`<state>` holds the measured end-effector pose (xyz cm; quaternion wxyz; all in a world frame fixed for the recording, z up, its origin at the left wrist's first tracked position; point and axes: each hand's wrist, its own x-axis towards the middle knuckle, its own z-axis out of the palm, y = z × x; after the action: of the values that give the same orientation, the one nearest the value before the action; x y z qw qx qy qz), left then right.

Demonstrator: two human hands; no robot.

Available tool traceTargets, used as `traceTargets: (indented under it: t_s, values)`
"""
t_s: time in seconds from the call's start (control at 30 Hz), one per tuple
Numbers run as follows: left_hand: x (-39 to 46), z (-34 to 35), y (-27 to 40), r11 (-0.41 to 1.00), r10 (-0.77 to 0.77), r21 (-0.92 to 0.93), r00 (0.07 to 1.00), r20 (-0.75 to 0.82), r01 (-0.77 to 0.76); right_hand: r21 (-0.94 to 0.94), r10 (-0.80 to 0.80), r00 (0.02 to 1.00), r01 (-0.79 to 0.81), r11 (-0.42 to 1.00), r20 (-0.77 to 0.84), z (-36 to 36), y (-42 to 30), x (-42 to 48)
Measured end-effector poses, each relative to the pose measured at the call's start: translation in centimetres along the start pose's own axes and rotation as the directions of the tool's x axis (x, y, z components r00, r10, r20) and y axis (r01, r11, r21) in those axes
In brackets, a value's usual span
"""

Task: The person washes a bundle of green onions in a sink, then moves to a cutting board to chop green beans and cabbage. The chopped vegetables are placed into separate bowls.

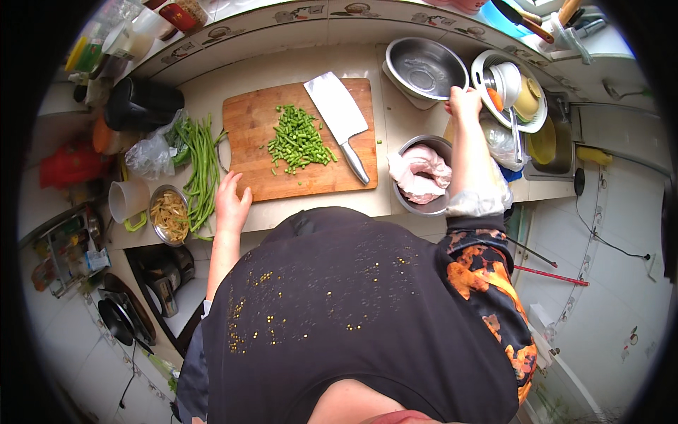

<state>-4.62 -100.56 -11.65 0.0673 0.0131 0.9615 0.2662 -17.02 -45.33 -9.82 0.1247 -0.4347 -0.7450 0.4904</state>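
My right hand (465, 104) grips the near right rim of a stainless steel bowl (424, 66), which sits over a pale container at the back of the counter. My left hand (233, 199) rests at the near left corner of a wooden cutting board (249, 138), fingers apart and holding nothing. Chopped green bean pieces (299, 140) lie heaped mid-board. Right of the heap is a cleaver (336, 106), its metal handle pointing toward me. Raw pale meat (422, 172) fills a second metal bowl (429, 209) below my right forearm. Whole long green beans (200, 169) lie left of the board.
A metal bowl of shredded tan food (169, 214) and a translucent plastic cup (128, 200) stand at left, near a plastic bag (151, 159). A white drain basket with dishes (479, 69) stands beside the sink (564, 140). The tiled ledge (302, 29) bounds the counter's back.
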Motion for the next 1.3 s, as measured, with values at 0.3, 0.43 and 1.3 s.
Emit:
traceTargets:
  t_s: [0.3, 0.43, 1.3]
  values:
    - [1.5, 1.0, 2.3, 0.999, 0.020, -0.049, 0.999, 0.032, -0.019, 0.723, 0.147, 0.735, -0.678, 0.134, 0.662, -19.3, 2.0, 5.4]
    - [2.0, 2.1, 2.8, 0.995, 0.064, -0.083, 0.997, 0.050, -0.060, 0.711, 0.132, 0.839, -0.522, 0.471, 0.529, -18.9, 3.8, 5.4]
    - [9.3, 1.4, -1.2, -0.016, -0.440, -0.873, 0.781, 0.443, 0.487, -0.475, -0.388, 0.642, 0.759, 0.446, 0.661, 10.9, 5.4, -23.0]
